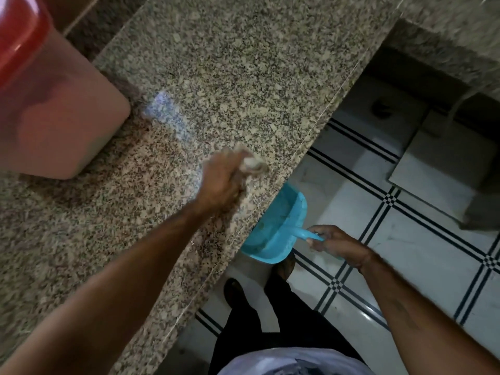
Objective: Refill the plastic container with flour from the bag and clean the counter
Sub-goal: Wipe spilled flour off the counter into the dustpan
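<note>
Right grip [335, 243] round dustpan [273, 226] below counter [243, 77]

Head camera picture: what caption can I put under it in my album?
Left hand grips a cloth on the granite counter; right hand holds a blue dustpan below its edge.

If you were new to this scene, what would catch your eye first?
The blue dustpan, held by the right hand just under the counter edge, stands out most. Above it the left hand grips a pale cloth on that counter, near a white powdery smear. A pink container with a red lid sits at far left.
</note>
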Available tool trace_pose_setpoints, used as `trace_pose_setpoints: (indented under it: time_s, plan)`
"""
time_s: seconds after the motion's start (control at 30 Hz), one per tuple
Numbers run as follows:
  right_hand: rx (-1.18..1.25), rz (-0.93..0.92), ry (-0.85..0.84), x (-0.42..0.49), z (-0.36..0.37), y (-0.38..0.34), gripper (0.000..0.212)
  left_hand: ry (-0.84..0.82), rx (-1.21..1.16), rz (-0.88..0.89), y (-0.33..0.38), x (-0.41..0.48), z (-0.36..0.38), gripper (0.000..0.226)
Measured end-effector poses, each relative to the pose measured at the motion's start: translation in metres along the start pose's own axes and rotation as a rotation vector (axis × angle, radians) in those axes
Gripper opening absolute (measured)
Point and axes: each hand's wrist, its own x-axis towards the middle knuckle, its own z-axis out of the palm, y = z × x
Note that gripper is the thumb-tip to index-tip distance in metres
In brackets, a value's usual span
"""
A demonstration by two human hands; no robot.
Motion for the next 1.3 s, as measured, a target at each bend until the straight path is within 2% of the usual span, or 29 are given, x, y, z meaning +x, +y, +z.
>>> trace_pose_setpoints:
  time_s: [0.07,0.13,0.2,0.3,0.43,0.53,0.6,0.67,0.73,0.83,0.93,1.03,1.1,1.2,1.27,1.3]
  plan:
    - [0.010,-0.005,0.014,-0.004,0.002,0.002,0.016,0.153,0.000,-0.132,-0.022,0.031,-0.008,0.060]
    - [0.001,-0.015,0.022,-0.009,0.003,0.004,0.017,0.135,0.119,-0.230,-0.038,0.057,-0.014,0.057]
    - [-0.001,-0.019,0.042,-0.017,0.004,0.008,0.018,0.078,0.240,-0.166,-0.036,0.061,-0.010,0.060]
    - [0.023,-0.017,0.104,-0.031,0.011,0.018,0.017,0.062,0.208,0.029,-0.018,0.024,-0.006,0.071]
    - [0.044,-0.019,0.153,-0.049,0.038,0.031,0.015,-0.052,0.171,0.115,-0.012,-0.058,-0.003,0.077]
    - [0.065,-0.030,0.182,-0.063,0.065,0.038,0.014,-0.108,0.080,0.204,-0.004,-0.094,0.001,0.059]
    - [0.067,-0.043,0.181,-0.074,0.084,0.044,0.020,-0.002,0.098,0.219,-0.023,-0.069,-0.005,0.042]
    - [0.081,-0.048,0.193,-0.082,0.099,0.053,0.027,0.102,0.184,0.131,-0.061,-0.024,-0.018,0.043]
    - [0.069,-0.047,0.217,-0.087,0.112,0.062,0.025,0.078,0.182,0.088,-0.095,0.012,-0.028,0.054]
    - [0.048,-0.060,0.220,-0.094,0.129,0.071,0.024,0.056,0.228,0.125,-0.060,-0.001,-0.022,0.055]
    - [0.065,-0.067,0.234,-0.103,0.143,0.080,0.022,-0.011,0.168,0.187,-0.012,-0.060,-0.014,0.058]
    - [0.075,-0.074,0.249,-0.109,0.153,0.079,0.021,-0.106,0.110,0.250,-0.014,-0.123,-0.012,0.051]
    - [0.085,-0.070,0.262,-0.112,0.157,0.079,0.021,-0.111,-0.009,0.290,-0.019,-0.137,-0.020,0.040]
    - [0.102,-0.066,0.288,-0.111,0.157,0.079,0.022,0.042,-0.219,0.236,-0.025,-0.097,-0.031,0.036]
    - [0.110,-0.064,0.305,-0.108,0.156,0.080,0.022,0.117,-0.200,0.157,-0.028,-0.054,-0.036,0.030]
    - [0.110,-0.061,0.310,-0.106,0.155,0.080,0.021,0.099,-0.156,0.139,-0.023,-0.036,-0.037,0.029]
